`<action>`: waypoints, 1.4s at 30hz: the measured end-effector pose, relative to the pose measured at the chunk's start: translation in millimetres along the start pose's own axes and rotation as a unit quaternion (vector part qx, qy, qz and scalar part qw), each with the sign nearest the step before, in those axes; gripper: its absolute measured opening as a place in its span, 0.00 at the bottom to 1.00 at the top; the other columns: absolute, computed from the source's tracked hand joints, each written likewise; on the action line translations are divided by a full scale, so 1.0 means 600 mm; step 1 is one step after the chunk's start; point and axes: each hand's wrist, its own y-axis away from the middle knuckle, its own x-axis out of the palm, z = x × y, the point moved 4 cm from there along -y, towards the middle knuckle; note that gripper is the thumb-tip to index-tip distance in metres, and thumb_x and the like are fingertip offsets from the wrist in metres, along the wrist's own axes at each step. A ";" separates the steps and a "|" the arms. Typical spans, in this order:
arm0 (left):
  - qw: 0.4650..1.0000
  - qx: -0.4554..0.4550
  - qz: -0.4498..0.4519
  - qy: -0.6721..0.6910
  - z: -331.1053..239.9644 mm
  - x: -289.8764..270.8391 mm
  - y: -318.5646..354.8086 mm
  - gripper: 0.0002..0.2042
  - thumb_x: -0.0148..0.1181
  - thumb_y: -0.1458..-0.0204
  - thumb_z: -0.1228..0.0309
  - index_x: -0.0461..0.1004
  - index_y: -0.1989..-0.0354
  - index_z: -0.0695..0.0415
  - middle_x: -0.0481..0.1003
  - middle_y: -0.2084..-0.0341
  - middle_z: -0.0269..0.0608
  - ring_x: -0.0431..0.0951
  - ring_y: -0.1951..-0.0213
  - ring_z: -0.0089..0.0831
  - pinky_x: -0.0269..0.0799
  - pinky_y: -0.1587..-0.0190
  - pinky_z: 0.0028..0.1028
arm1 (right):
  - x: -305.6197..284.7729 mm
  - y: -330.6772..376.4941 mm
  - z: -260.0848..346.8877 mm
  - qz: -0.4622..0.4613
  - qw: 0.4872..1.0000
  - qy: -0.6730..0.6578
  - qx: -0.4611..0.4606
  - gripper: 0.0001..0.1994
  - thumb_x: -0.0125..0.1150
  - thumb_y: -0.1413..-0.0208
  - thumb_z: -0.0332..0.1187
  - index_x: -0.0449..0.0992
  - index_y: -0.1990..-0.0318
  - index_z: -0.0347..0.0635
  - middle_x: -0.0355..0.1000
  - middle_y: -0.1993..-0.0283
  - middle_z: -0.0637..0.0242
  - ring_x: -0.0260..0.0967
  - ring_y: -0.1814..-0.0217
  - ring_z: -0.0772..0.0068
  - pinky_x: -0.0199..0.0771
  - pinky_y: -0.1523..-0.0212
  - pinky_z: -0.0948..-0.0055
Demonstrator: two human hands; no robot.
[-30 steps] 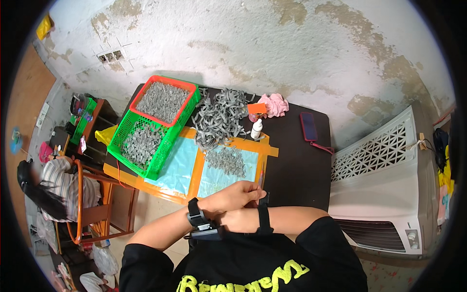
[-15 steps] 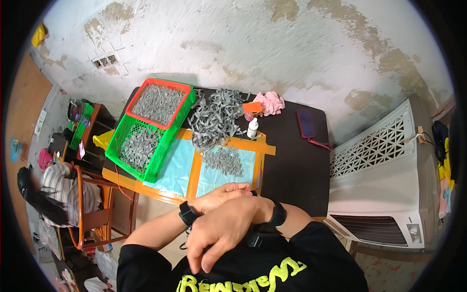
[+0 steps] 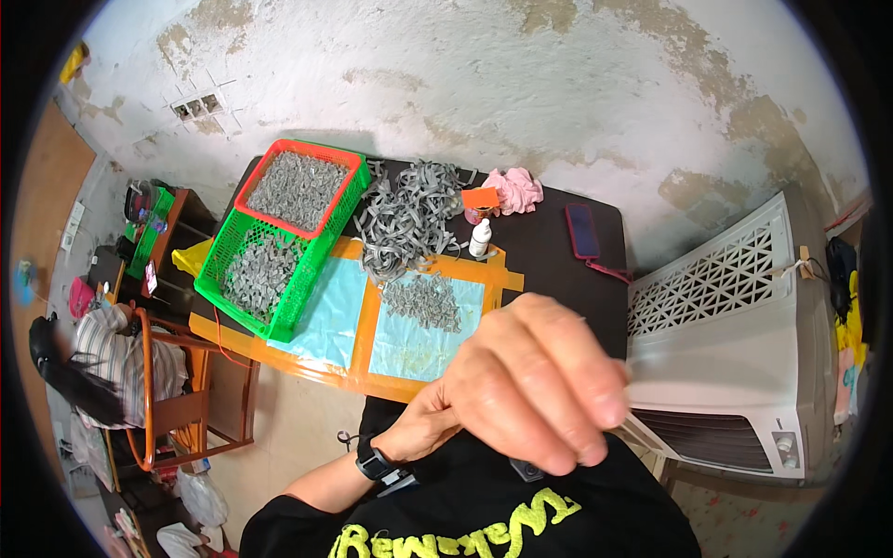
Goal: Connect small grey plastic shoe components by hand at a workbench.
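Note:
My left hand [image 3: 535, 377] is raised close to the camera and looks large. Its fingers are bent together and point down to the right. What lies under them is hidden. On the left wrist sits a black strapped device [image 3: 375, 462]. My right hand and forearm are not seen, apparently behind the left hand. Beyond, on the table [image 3: 549, 265], small cut grey pieces [image 3: 423, 299] lie on a light blue sheet [image 3: 409, 358] edged with orange tape. Behind them is a heap of long grey strips [image 3: 409, 214].
A green basket [image 3: 296, 312] and a red basket [image 3: 358, 167] hold grey pieces at the left. A white bottle [image 3: 480, 239], orange-topped container [image 3: 480, 205], pink cloth [image 3: 513, 191] and phone [image 3: 582, 232] stand or lie behind. An air cooler [image 3: 716, 363] is right; a seated person [image 3: 121, 358] is left.
My right hand, which lay across the left forearm, has gone out of sight. My left hand has risen toward the camera, its fingers bending to the right.

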 end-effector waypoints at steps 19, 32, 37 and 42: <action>0.964 -0.009 0.242 -0.110 -0.035 0.013 0.026 0.04 0.55 0.45 0.81 0.69 0.63 0.60 0.61 0.39 0.49 0.59 0.35 0.33 0.51 0.34 0.32 | 0.056 -0.032 0.011 -0.003 0.999 -0.033 -0.025 0.04 0.61 0.44 0.31 0.78 0.71 0.44 0.75 0.75 0.64 0.75 0.71 0.72 0.73 0.75 0.82; 0.961 0.105 0.077 -0.244 -0.022 0.046 0.018 0.17 0.62 0.49 0.83 0.68 0.51 0.60 0.71 0.56 0.33 0.73 0.51 0.21 0.71 0.46 0.27 | 0.042 -0.008 0.009 0.009 0.995 0.095 -0.025 0.10 0.54 0.37 0.35 0.79 0.65 0.42 0.77 0.74 0.64 0.75 0.70 0.72 0.75 0.72 0.80; 0.964 0.113 0.058 -0.234 -0.028 0.064 0.022 0.18 0.61 0.49 0.83 0.68 0.49 0.60 0.72 0.57 0.34 0.72 0.52 0.21 0.71 0.47 0.27 | 0.023 -0.005 0.024 0.032 0.988 0.151 -0.015 0.10 0.54 0.37 0.36 0.79 0.65 0.41 0.77 0.73 0.63 0.75 0.69 0.72 0.76 0.72 0.78; 0.964 0.160 0.119 -0.175 -0.031 0.069 0.010 0.17 0.62 0.48 0.81 0.70 0.49 0.60 0.72 0.55 0.34 0.72 0.52 0.21 0.70 0.47 0.27 | 0.021 0.004 0.032 0.028 0.956 0.292 0.002 0.11 0.56 0.38 0.37 0.78 0.65 0.40 0.78 0.71 0.60 0.75 0.65 0.66 0.75 0.72 0.77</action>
